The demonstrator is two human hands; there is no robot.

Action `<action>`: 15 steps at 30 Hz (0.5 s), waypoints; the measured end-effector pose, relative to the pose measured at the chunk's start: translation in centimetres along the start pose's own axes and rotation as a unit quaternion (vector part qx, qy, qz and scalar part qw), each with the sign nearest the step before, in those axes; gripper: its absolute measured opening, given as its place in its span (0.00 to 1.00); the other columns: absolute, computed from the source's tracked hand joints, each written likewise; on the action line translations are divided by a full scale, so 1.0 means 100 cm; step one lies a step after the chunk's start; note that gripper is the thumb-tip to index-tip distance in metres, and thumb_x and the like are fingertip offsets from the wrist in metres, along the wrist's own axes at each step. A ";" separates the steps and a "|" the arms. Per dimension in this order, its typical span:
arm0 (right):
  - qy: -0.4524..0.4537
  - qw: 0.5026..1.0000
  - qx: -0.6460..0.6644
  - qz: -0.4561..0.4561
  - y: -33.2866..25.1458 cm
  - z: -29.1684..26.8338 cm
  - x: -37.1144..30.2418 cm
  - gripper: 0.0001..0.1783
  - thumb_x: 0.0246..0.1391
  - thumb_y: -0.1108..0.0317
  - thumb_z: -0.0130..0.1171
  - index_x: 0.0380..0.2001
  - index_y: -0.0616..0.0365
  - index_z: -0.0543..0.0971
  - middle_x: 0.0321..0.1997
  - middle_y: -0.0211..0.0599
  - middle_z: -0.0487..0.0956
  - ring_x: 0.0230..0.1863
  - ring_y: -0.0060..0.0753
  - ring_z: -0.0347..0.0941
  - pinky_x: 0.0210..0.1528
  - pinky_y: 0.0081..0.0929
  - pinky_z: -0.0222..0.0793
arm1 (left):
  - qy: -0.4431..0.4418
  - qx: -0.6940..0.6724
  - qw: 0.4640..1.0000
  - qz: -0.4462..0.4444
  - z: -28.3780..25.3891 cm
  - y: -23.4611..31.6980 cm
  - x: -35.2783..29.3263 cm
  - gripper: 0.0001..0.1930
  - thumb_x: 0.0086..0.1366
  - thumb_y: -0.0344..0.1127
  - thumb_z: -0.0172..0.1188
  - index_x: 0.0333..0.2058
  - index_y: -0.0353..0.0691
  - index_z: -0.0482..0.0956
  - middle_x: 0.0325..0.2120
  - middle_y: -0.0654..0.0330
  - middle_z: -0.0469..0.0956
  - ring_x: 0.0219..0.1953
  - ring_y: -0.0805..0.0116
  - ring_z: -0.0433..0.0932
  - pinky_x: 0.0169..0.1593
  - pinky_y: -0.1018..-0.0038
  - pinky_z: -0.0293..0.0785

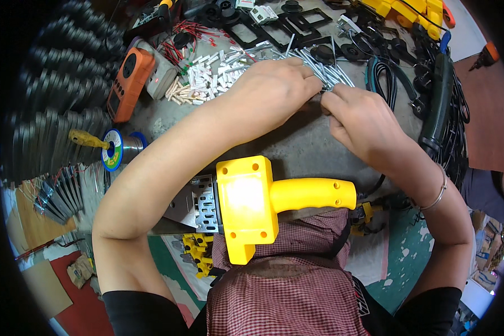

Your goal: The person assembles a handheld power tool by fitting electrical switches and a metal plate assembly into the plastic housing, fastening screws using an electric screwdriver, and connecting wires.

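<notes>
Over the far part of the grey worktable, my left hand [280, 87] and my right hand [369, 123] nearly meet at the fingertips. Both have their fingers curled inward, and whatever they pinch is too small or hidden to make out. Just beyond them lies a loose heap of long silver screws [336, 74], partly covered by my left hand. In front of me, below my hands, lies a yellow tool housing [243, 196] with a straight handle [313, 194]. A slotted metal plate [207, 204] sticks out of its left side, and a cord leaves the handle's end.
Small white pieces [207, 75] and red wires lie left of the screws. An orange device [130, 84] and a solder spool [115, 150] stand further left, beside stacked dark metal parts [61, 101]. Black frames [285, 28] are at the back, with dark cables [381, 78] to the right.
</notes>
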State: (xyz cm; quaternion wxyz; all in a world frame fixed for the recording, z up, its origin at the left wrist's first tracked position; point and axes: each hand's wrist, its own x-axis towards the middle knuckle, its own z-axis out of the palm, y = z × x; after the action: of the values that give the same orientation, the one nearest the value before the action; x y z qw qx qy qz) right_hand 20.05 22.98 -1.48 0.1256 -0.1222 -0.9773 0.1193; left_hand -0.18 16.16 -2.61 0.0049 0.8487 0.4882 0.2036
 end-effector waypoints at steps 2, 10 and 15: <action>0.004 1.000 0.020 0.010 0.005 -0.001 0.000 0.08 0.41 0.76 0.58 0.30 0.61 0.74 0.29 0.43 0.75 0.33 0.46 0.75 0.34 0.40 0.72 | -0.007 -0.007 1.000 0.003 -0.004 0.000 -0.002 0.10 0.49 0.27 0.63 0.32 0.37 0.75 0.31 0.56 0.76 0.40 0.53 0.76 0.41 0.61 0.75; 0.001 0.972 0.153 0.180 0.009 -0.032 -0.017 0.08 0.42 0.76 0.59 0.30 0.62 0.77 0.26 0.42 0.74 0.24 0.36 0.71 0.30 0.28 0.68 | -0.016 0.039 0.999 0.025 -0.003 0.007 0.002 0.10 0.47 0.28 0.63 0.31 0.39 0.75 0.29 0.57 0.76 0.40 0.55 0.76 0.41 0.64 0.75; 0.028 0.975 0.102 0.194 0.012 -0.041 -0.021 0.06 0.46 0.75 0.57 0.30 0.63 0.76 0.27 0.43 0.75 0.28 0.41 0.73 0.32 0.30 0.69 | -0.056 0.127 0.988 0.067 -0.002 0.017 0.013 0.10 0.46 0.28 0.64 0.30 0.39 0.76 0.29 0.58 0.76 0.39 0.56 0.77 0.41 0.65 0.76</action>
State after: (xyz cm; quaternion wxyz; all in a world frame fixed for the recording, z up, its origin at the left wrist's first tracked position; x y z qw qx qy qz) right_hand 23.40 24.39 1.60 0.1390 -0.2992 -0.9137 0.2374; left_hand 1.72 16.31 -1.66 -0.0895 0.8833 0.4508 0.0919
